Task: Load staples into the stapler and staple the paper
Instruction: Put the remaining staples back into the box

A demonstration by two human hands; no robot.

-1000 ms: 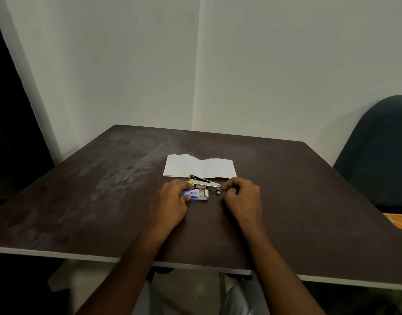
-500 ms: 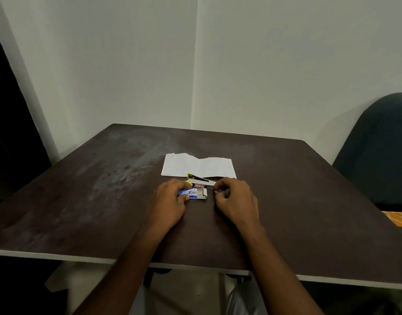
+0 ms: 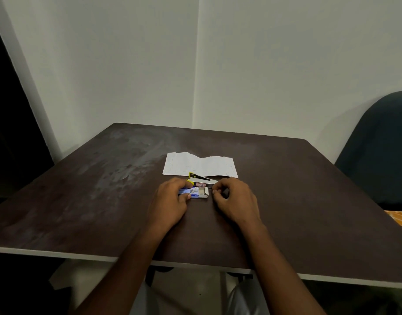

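A small blue and white staple box [image 3: 199, 193] lies on the dark table [image 3: 309, 201] with its open end pointing right. My left hand [image 3: 170, 201] grips the box's left part between thumb and fingers. Just behind the box lies the stapler [image 3: 201, 179], silver with yellow ends, its top arm swung up and open. My right hand [image 3: 234, 200] rests on the table to the right, thumb and forefinger pinched at the box's open end on a tiny strip of staples that barely shows. The white paper [image 3: 200, 165] lies flat behind the stapler.
The table's near edge [image 3: 81, 255] runs close to my body. A dark blue chair back [image 3: 377, 151] stands at the right, and white walls rise behind the table. An orange item [image 3: 400, 218] peeks out at the right edge.
My right hand has slid a little left, bringing its pinched fingertips up to the box's open end. My left hand, the box and the stapler have stayed put.
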